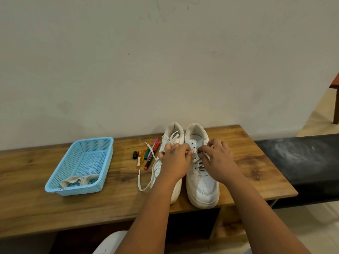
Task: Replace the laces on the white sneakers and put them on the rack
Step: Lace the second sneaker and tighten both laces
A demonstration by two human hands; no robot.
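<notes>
Two white sneakers stand side by side near the right end of the wooden counter (110,204), toes toward the front edge and heels toward the wall. The right sneaker (201,182) has its lace (197,161) threaded through the lower eyelets only, the upper ones bare. Both hands meet over its tongue: the left hand (175,158) has its fingers curled and pinching the lace at the middle eyelets, and the right hand (217,156) has its fingers bent the same way, nipping the lace from the other side (the fingertips nearly touch each other). The left sneaker (171,136) is half hidden under the left forearm; its loose lace (145,184) trails off its left side and loops over the counter toward the front edge. Just left of that lies a small cluster of coloured markers (148,156), with a black cap (135,154) beside them. Further toward the left end sits a light blue basket (60,187), holding a bundled off-white lace (78,180) in its near corner
</notes>
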